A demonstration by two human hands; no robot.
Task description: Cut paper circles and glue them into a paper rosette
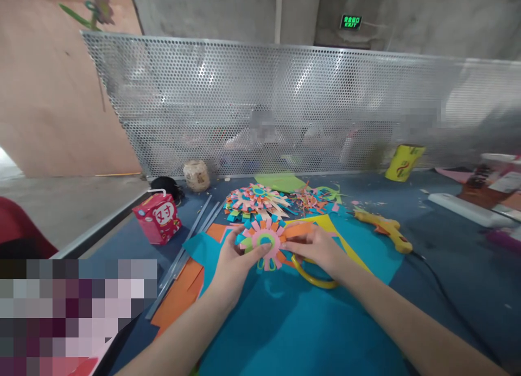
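My left hand (240, 254) is closed on a layered craft flower (266, 237), its thumb lying across the face. The flower has a round pink middle with green and blue rings and looped petals in blue, orange, pink and green. At its right edge my right hand (311, 246) pinches an orange strip (299, 230), fingertips close to the petals. Beneath that hand, yellow-handled scissors (313, 278) lie partly hidden on a large blue sheet (285, 327). Behind the flower sits a pile of similar fringed flowers (256, 199).
Orange sheets (179, 300) and clear glue sticks (179, 262) lie left, near a red drink carton (157, 218). A corded yellow glue gun (385, 229) rests right. Coloured scraps (313, 199) lie behind. A perforated metal screen (260, 104) borders the table's back.
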